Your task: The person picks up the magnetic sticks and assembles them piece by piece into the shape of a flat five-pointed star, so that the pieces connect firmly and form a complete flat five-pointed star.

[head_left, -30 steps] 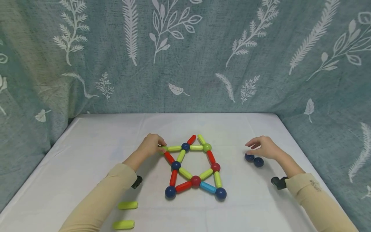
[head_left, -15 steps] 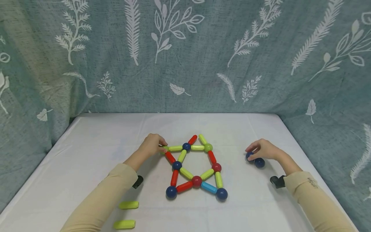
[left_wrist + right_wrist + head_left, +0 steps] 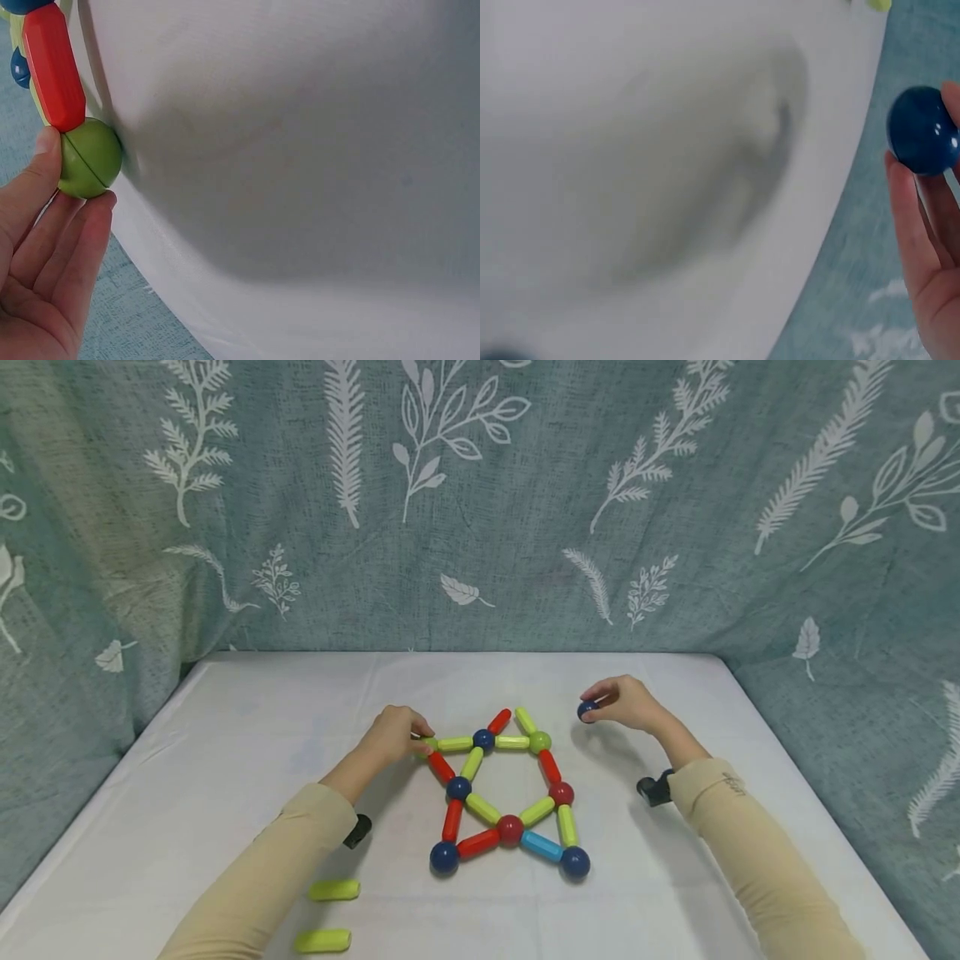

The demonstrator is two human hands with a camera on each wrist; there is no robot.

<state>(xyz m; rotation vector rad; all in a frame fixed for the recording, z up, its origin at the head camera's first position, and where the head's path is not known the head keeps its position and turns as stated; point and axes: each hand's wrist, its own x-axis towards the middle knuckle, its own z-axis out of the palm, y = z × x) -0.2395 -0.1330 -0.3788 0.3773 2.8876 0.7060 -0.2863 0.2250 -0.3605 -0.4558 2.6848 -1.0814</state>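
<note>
My left hand [image 3: 392, 735] pinches a green ball [image 3: 91, 157] at the left corner of a flat star-like frame of balls and rods. A red rod [image 3: 54, 67] joins that ball. My right hand [image 3: 630, 702] holds a dark blue ball [image 3: 922, 131] above the table, to the right of the frame. At the frame's back, a red rod [image 3: 499, 721] on a blue ball [image 3: 483, 741] and a yellow-green rod [image 3: 525, 720] on a green ball [image 3: 539, 742] lean toward each other, their far ends apart.
Two loose yellow-green rods [image 3: 334, 890] lie by my left forearm. Another blue ball [image 3: 667, 774] is mostly hidden by the right wrist. A patterned curtain [image 3: 480, 568] hangs behind the white table [image 3: 255, 710].
My right hand has taken hold of one of the two blue balls at the right, lifted it and carried it left and back. My left hand stays on the green ball.
</note>
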